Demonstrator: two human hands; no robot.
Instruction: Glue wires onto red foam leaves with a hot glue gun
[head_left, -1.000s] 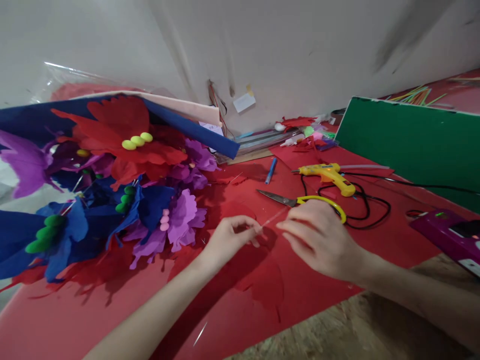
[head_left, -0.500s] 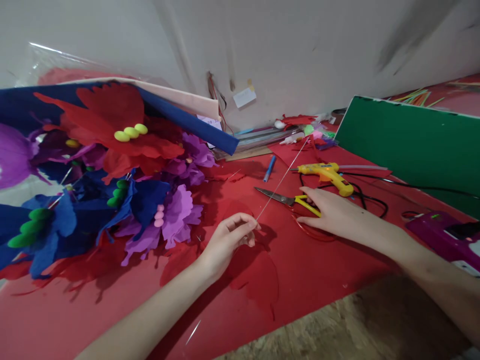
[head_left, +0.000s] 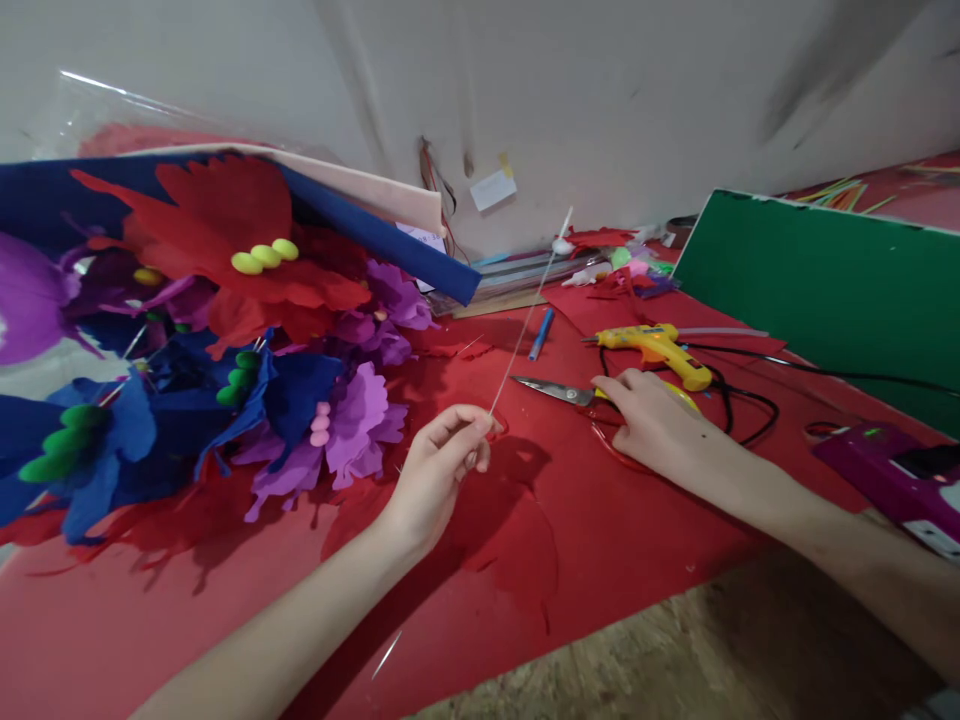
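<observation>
My left hand (head_left: 439,468) pinches the lower end of a thin clear stick (head_left: 529,315) that slants up and to the right above the red foam sheet (head_left: 615,540). My right hand (head_left: 652,420) lies over the yellow handles of the scissors (head_left: 559,392), fingers curled round them; the blades point left on the sheet. A yellow glue gun (head_left: 660,347) with a black cord (head_left: 739,415) rests just behind that hand. A thin red ring (head_left: 611,452) lies under the right hand's wrist side.
A heap of red, blue and purple foam flowers (head_left: 247,350) fills the left. A blue pen (head_left: 541,334) lies behind the scissors. A green sheet (head_left: 825,280) leans at the right, a purple device (head_left: 892,470) by the right edge. Scraps sit along the wall.
My right hand left the stick and moved right onto the scissors' handles. My left hand kept the stick, which swung from nearly flat to steeply raised.
</observation>
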